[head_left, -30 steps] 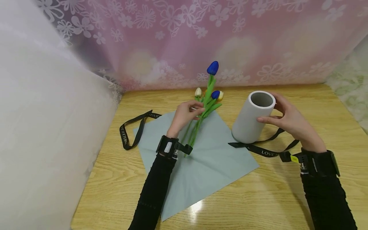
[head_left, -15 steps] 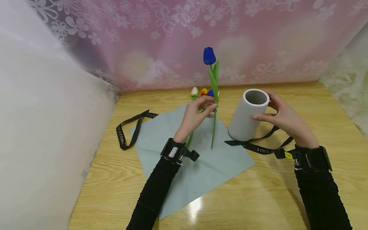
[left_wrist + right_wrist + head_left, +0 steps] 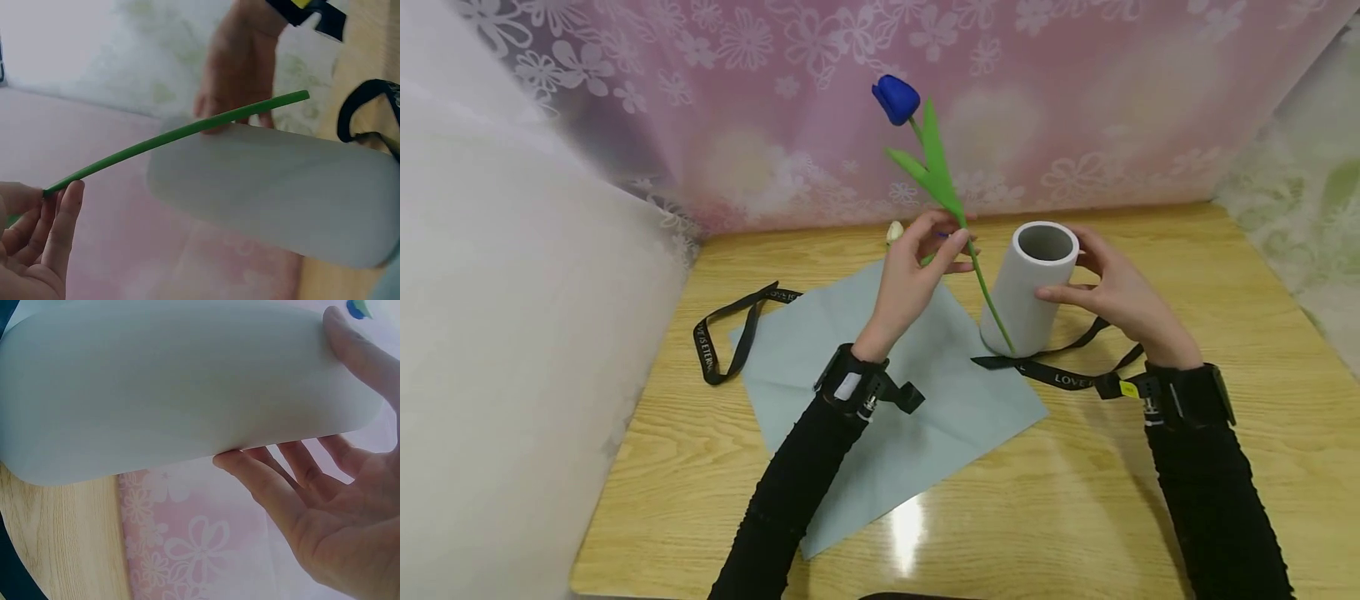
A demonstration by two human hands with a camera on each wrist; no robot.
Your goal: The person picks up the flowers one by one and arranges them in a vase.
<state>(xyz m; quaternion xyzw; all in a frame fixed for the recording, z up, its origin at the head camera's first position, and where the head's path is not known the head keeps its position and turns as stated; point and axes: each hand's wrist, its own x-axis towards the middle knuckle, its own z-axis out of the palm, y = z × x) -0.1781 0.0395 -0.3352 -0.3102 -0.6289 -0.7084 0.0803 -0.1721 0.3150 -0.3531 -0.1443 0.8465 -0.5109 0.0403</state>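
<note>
Head view: blue flower (image 3: 942, 182), white vase (image 3: 1030, 321)

The left hand (image 3: 904, 283) pinches the flower's stem between its fingers, before the vase. The right hand (image 3: 1118, 293), fingers parted, grips the right side of the vase, which stands on the table (image 3: 1075, 483) by the paper (image 3: 951, 387).

A blue tulip (image 3: 945, 187) slants, bloom uppermost, pinched in the left fingers (image 3: 60, 232); a white vase (image 3: 1028, 287) stands between the right fingers (image 3: 257, 482).
</note>
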